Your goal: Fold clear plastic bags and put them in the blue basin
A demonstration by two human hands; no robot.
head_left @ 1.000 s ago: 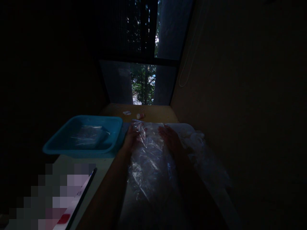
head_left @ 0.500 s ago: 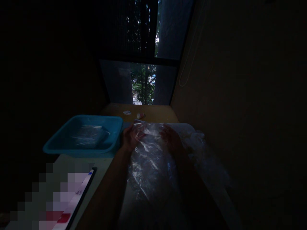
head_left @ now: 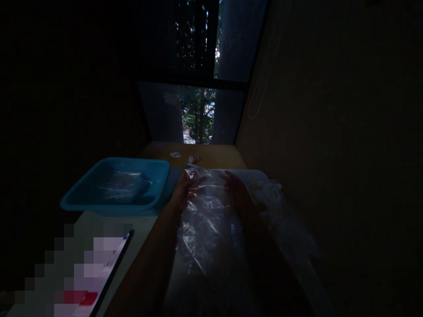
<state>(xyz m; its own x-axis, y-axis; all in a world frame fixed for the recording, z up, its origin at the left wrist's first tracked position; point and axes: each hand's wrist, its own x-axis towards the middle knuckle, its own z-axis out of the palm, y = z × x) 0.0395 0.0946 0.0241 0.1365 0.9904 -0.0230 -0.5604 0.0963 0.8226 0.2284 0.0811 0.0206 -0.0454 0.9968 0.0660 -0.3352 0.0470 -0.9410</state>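
Note:
A large clear plastic bag (head_left: 208,222), crinkled and shiny, stretches over the white table between my forearms. At its far left side, my left hand (head_left: 185,187) holds it, and some of the fingers show through the film. My right hand (head_left: 235,188) is at the far right side of the bag with its fingers bent against the edge. Dim light hides the thumbs and the exact grip. To the left stands a blue plastic basin (head_left: 158,193) with a clear-wrapped packet (head_left: 122,185) lying inside.
More crumpled clear plastic (head_left: 280,215) lies along the right side. A phone or tablet (head_left: 102,273), partly pixelated, rests on the table at front left. Beyond, a small bottle (head_left: 194,159) lies on the wooden ledge (head_left: 221,154) beside a white scrap (head_left: 175,154), below a window.
My left hand has shifted slightly, its fingers reaching further under the film. The plastic between both hands has moved and its creases differ. The basin and the bottle stay put.

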